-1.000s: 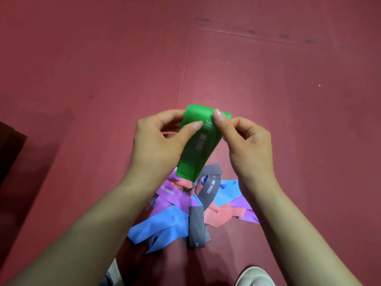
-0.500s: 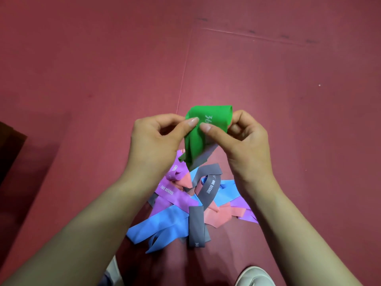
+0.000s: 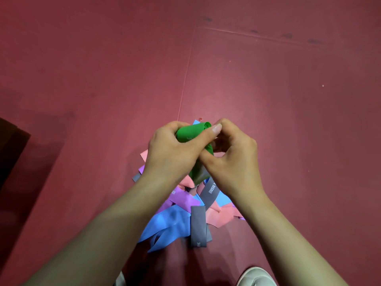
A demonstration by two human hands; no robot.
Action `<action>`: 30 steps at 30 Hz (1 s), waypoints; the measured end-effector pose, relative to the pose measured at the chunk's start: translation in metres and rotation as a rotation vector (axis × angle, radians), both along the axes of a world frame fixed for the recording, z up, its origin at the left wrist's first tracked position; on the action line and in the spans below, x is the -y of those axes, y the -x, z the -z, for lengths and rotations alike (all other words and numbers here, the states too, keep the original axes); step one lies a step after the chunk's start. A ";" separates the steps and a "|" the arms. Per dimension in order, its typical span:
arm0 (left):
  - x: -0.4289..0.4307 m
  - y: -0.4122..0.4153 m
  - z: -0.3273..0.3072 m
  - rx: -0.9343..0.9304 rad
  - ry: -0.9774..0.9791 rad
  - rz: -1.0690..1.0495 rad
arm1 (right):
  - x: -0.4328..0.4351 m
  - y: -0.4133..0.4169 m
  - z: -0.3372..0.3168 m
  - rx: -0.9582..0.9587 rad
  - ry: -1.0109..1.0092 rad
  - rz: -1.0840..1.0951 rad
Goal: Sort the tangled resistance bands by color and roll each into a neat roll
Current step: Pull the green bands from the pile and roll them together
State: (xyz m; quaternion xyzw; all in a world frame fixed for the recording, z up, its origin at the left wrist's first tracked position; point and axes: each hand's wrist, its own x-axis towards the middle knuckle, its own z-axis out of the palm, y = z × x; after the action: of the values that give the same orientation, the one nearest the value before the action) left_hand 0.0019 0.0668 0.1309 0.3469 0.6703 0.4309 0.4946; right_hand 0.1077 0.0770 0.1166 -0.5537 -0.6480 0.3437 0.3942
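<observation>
The dark red foam floor mat (image 3: 288,100) stretches wide to the left, right and beyond the hands, crossed by 1 thin seam (image 3: 185,75). On it, beneath the wrists, lies the tangled heap of flat blue, grey, pink and purple elastic bands (image 3: 169,223). Above the heap, 2 hands meet. The left hand (image 3: 173,149) wraps fingers and thumb round the green elastic band (image 3: 189,133), whose top end is coiled. The right hand (image 3: 233,159) clasps it from the other side, curled tight, and the band's tail hangs between the palms.
</observation>
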 end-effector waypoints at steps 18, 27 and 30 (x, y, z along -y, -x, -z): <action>-0.002 0.000 0.000 -0.196 -0.060 -0.062 | 0.003 0.002 -0.002 0.078 -0.060 -0.060; -0.001 -0.001 0.004 -0.184 -0.021 0.038 | 0.002 0.001 -0.001 0.094 -0.107 -0.002; 0.000 -0.003 0.004 -0.174 -0.045 0.021 | 0.001 0.001 -0.001 0.079 -0.118 0.018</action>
State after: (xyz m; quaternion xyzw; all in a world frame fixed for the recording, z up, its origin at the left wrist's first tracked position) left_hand 0.0045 0.0671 0.1272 0.4012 0.6973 0.4090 0.4308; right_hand 0.1065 0.0756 0.1175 -0.5484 -0.6773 0.2792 0.4033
